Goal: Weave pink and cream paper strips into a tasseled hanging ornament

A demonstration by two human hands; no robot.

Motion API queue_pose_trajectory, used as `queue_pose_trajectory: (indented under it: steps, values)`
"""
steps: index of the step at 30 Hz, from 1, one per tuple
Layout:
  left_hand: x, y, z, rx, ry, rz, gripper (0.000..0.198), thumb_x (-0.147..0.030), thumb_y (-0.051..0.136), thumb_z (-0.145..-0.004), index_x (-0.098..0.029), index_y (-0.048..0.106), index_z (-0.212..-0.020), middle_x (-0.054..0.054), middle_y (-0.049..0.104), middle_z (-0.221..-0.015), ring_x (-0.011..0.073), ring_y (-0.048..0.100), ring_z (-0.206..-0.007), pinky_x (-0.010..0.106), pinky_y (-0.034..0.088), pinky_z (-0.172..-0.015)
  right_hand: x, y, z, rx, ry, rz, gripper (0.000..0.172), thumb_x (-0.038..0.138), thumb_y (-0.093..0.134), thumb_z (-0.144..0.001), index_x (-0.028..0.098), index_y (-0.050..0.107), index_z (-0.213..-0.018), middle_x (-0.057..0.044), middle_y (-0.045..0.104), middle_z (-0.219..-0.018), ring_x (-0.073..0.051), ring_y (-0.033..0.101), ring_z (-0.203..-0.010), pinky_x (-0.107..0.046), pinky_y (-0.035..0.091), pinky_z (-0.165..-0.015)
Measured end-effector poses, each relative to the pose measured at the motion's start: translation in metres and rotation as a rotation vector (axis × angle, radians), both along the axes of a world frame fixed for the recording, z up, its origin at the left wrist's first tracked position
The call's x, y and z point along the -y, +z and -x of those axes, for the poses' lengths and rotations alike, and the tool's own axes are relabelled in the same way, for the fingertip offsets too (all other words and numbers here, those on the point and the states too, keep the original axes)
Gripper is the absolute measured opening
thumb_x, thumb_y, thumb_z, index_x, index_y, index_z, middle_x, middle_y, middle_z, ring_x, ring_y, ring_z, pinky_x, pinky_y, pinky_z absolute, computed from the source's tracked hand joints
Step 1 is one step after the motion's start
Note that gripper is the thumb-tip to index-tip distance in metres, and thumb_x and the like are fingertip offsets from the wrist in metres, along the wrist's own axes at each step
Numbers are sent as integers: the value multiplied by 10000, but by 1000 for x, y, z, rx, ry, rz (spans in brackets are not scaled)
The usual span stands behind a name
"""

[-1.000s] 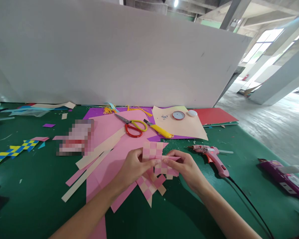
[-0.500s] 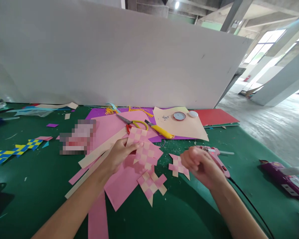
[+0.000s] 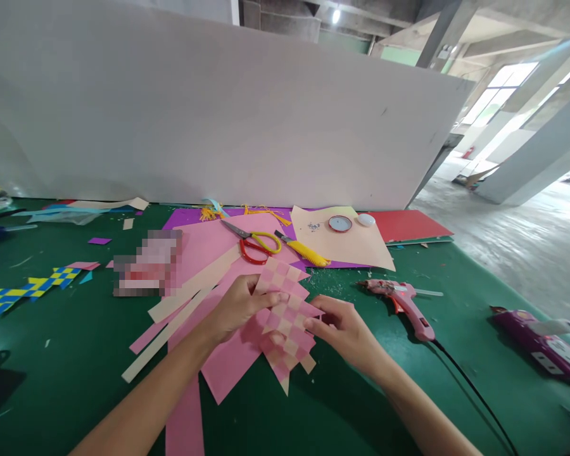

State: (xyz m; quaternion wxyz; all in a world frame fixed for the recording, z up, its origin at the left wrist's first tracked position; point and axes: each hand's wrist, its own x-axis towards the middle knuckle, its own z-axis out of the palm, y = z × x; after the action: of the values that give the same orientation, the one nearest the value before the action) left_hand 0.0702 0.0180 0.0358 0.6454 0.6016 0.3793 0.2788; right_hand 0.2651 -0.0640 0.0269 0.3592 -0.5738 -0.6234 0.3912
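Observation:
My left hand [image 3: 242, 304] is closed on a woven paper piece [image 3: 278, 278], checkered pink and cream with pointed edges, its thumb on top. My right hand [image 3: 344, 332] pinches checkered paper at the right side of this piece, thumb and forefinger together. Where one woven piece stops and another starts between the hands is hard to make out. Below them, another woven piece [image 3: 281, 370] lies partly covered on the green table. Pink paper sheets [image 3: 223, 373] and cream strips [image 3: 147, 351] spread under and beside my left forearm.
To the right lies a pink glue gun [image 3: 408, 301] with its cord, then a purple power strip [image 3: 541, 339]. Behind my hands are scissors [image 3: 261, 244], a yellow cutter knife [image 3: 306, 251] and a round lid [image 3: 340, 223]. A white panel [image 3: 218, 114] stands along the back.
My right hand has moved left from beside the glue gun to the woven paper. The small woven piece that lay near it is gone from that spot. My left hand's piece sits slightly lower.

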Motion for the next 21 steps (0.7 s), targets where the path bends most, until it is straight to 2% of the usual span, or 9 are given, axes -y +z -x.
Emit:
queue_pose_trajectory:
  steps: [2, 6, 8, 10, 13, 16, 18, 21]
  values:
    - [0, -1, -1, -16, -16, 8, 206, -286, 687, -706, -159, 534, -654, -32, 481, -656, 119, 489, -626, 235, 402, -584, 1, -4, 5, -2, -34, -1, 323, 413, 546, -844, 167, 537, -635, 25, 450, -630, -96, 386, -577, -224, 297, -500]
    - [1, -4, -1, -94, -9, -30, 280, -319, 683, -701, -166, 471, -602, -48, 416, -607, 101, 423, -558, 216, 335, -508, 3, -9, 8, -19, -77, 0, 331, 392, 541, -842, 166, 511, -603, 36, 422, -594, -89, 378, -547, -212, 282, -465]
    - [1, -6, -1, -104, 6, -54, 333, -337, 680, -702, -172, 421, -574, -60, 359, -584, 86, 365, -524, 209, 290, -478, 3, -8, 8, -4, -74, 11, 323, 400, 536, -843, 167, 546, -620, 30, 470, -595, -93, 398, -540, -213, 296, -464]
    - [0, -8, 0, -103, 34, -66, 361, -354, 677, -704, -178, 394, -566, -60, 342, -580, 85, 352, -519, 210, 286, -473, 3, -4, 3, 47, -94, -16, 284, 406, 526, -849, 175, 630, -722, 10, 570, -656, -108, 448, -555, -225, 337, -491]
    - [-3, -11, 2, -119, 99, -76, 389, -380, 681, -697, -188, 367, -571, -58, 338, -582, 88, 361, -517, 212, 294, -466, 5, 2, -19, 233, -270, -187, 274, 426, 516, -854, 209, 673, -910, -25, 662, -816, -137, 516, -609, -255, 390, -566]
    - [-10, -15, 8, -175, 117, -103, 411, -405, 673, -700, -190, 348, -570, -57, 336, -575, 85, 356, -509, 208, 281, -456, 12, 4, -56, 509, -574, -358, 294, 464, 494, -859, 213, 644, -885, -40, 654, -811, -172, 545, -666, -286, 401, -628]
    - [-16, -17, 11, -281, 139, -193, 409, -430, 659, -708, -184, 367, -560, -56, 346, -560, 85, 353, -499, 210, 259, -447, 20, 1, -81, 680, -703, -353, 285, 479, 480, -860, 222, 600, -830, -36, 634, -772, -199, 554, -710, -299, 396, -637]
    - [-22, -21, 15, -484, 201, -442, 334, -460, 626, -735, -171, 499, -624, -28, 464, -592, 123, 447, -552, 224, 307, -468, 34, -8, -108, 923, -731, -241, 311, 528, 442, -859, 231, 529, -830, -53, 623, -813, -264, 539, -830, -329, 396, -645]
